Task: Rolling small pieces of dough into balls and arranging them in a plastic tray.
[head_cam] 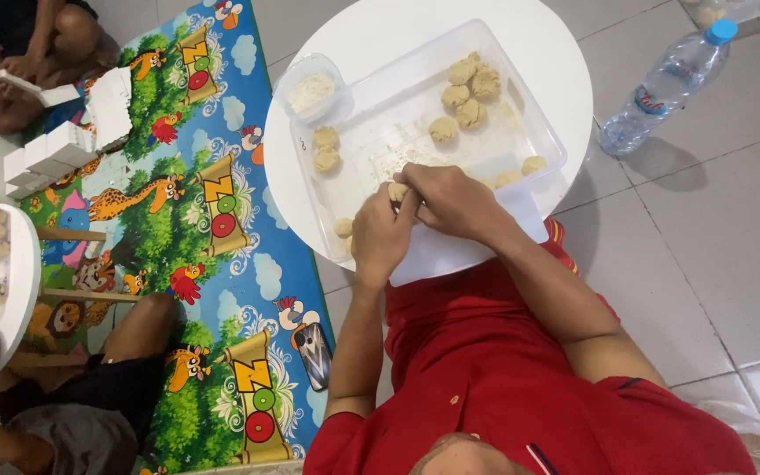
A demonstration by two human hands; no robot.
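While the left hand [382,236] and right hand [450,200] pinch one dough ball [398,191] over the clear plastic tray [534,114], even fingertip pressure should keep it round, away from the finished balls [465,91] at the tray's far corner.

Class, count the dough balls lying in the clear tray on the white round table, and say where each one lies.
11 at least: five clustered at the far right, two by the small tub, two at the near right rim, one at the near left corner, one between the hands. Hands may hide more.
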